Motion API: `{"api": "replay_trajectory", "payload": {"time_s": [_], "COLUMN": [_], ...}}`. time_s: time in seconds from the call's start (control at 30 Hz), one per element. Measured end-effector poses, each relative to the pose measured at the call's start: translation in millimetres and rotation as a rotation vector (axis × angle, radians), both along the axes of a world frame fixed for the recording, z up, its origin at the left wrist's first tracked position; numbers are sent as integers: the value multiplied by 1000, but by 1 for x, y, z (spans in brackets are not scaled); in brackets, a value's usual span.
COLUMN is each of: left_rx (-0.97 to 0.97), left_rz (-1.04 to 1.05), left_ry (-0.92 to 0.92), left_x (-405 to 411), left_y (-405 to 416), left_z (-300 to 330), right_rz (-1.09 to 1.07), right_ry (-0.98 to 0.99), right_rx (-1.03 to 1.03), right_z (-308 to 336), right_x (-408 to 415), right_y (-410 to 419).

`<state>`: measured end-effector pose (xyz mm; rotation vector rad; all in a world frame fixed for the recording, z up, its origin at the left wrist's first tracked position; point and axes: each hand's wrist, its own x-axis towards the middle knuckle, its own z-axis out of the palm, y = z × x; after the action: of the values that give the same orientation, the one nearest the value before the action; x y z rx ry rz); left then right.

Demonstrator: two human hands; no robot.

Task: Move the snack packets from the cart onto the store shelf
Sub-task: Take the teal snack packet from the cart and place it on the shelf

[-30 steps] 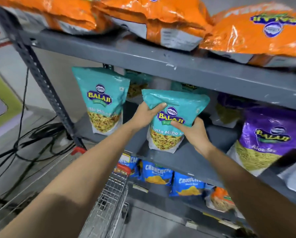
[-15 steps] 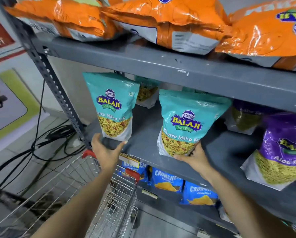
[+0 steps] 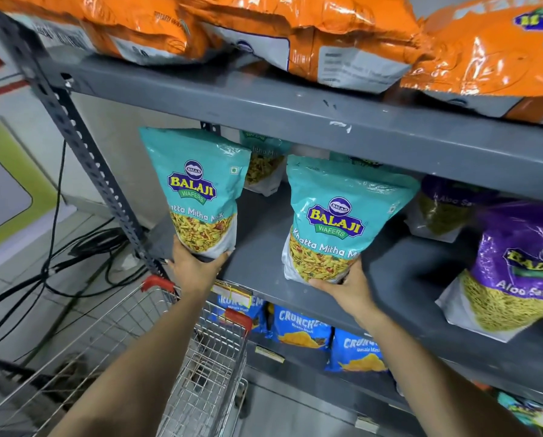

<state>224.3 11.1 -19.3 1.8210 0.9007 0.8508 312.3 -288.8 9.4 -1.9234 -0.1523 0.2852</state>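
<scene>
Two teal snack packets stand upright on the grey middle shelf [image 3: 257,247]. My left hand [image 3: 194,266] cups the bottom of the left teal packet [image 3: 197,190] at the shelf's front left corner. My right hand [image 3: 349,285] grips the lower right edge of the right teal packet [image 3: 342,222]. A third teal packet [image 3: 264,165] stands further back between them. The wire cart [image 3: 201,357] with red corner caps sits below my arms; its visible part holds no packets.
Orange bags [image 3: 342,36] lie on the top shelf, overhanging its edge. Purple packets [image 3: 516,263] fill the middle shelf's right side. Blue packets [image 3: 298,326] stand on the lower shelf. Black cables [image 3: 59,257] trail on the floor left of the perforated shelf post [image 3: 84,146].
My left hand let go of the right packet, dropped toward the cart, then rose to the left packet's base. My right hand slid down to the right packet's bottom, now resting on the shelf.
</scene>
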Motion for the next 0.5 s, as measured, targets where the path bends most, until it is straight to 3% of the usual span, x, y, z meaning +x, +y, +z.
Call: {"api": "replay_trajectory", "payload": {"time_s": [0.5], "left_rx": [-41], "left_rz": [-32], "left_ry": [-19], "left_x": [-8], "left_y": [-7], "left_z": [16], "right_rz": [-54], "right_ry": [-14], "right_rx": [37], "right_z": [0], "right_x": [-14], "right_y": [2]}}
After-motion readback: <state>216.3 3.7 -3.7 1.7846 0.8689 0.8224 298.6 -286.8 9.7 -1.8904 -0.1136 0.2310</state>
